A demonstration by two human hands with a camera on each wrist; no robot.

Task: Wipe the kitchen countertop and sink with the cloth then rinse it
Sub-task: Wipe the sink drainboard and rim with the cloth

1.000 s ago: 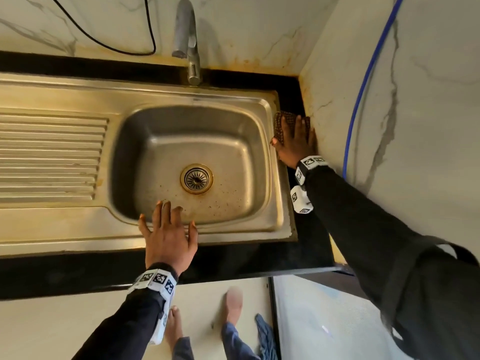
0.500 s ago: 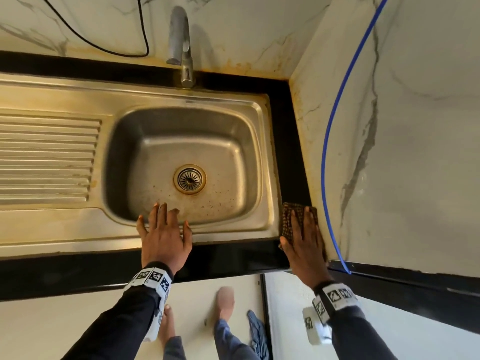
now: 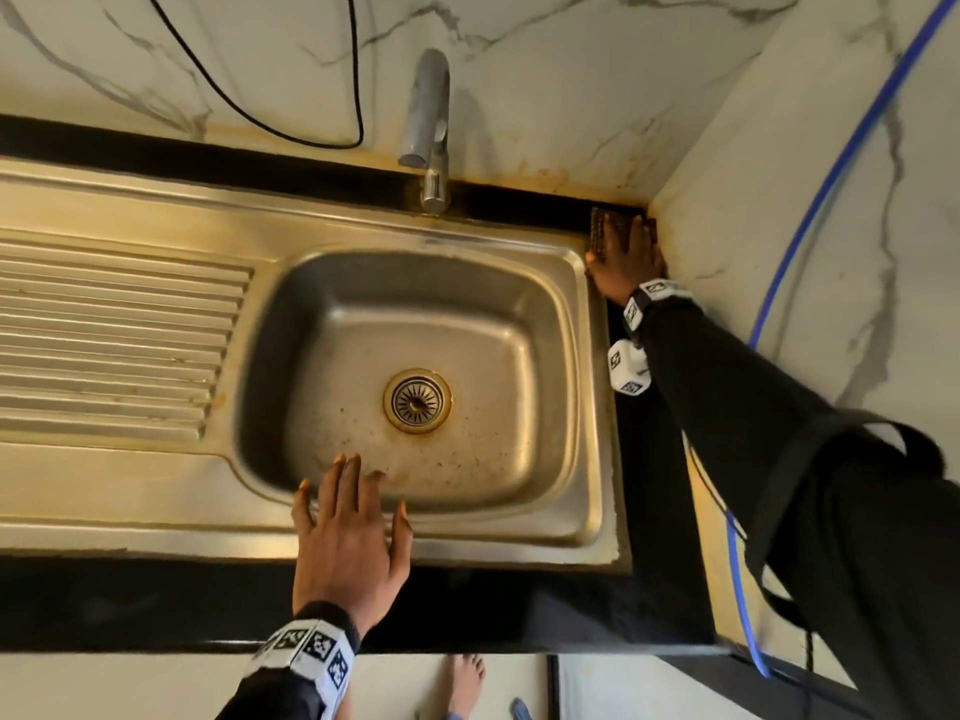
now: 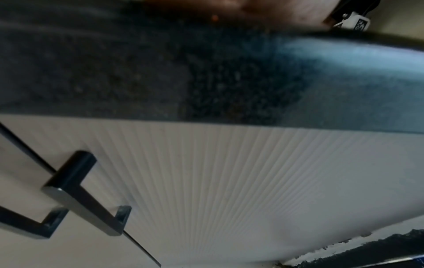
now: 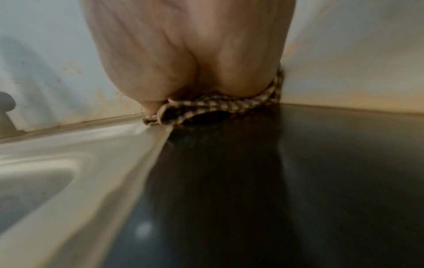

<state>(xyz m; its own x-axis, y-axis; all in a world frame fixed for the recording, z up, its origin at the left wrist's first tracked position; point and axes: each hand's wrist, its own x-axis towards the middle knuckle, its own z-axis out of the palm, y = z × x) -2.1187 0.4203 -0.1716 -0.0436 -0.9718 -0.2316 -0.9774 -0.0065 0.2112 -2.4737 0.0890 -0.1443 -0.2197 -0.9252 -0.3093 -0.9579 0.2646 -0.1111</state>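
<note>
The countertop part of the task is the step in hand: the right hand (image 3: pixel 626 262) lies flat on the checked cloth (image 3: pixel 602 228), its fingers (image 3: pixel 638 236) straight and pressing rather than curled round it, and the cloth sits in the far right corner of the dark surface (image 3: pixel 654 459), wedged where the two marble walls meet and just beside the sink (image 3: pixel 592 387) rim. In the right wrist view the cloth (image 5: pixel 220 107) bunches under the palm, one edge touching the side wall. The left hand (image 3: pixel 345 532) rests open on the sink's near rim with its fingers spread, holding nothing, seemingly as a brace. The basin looks speckled and stained round the drain (image 3: pixel 417 401), so the sink is probably not yet wiped. Next, I judge, the cloth must be dragged out of the corner, either back along the narrow right strip or along the back edge past the tap (image 3: pixel 428 132), keeping flat pressure so it does not fold over.
</note>
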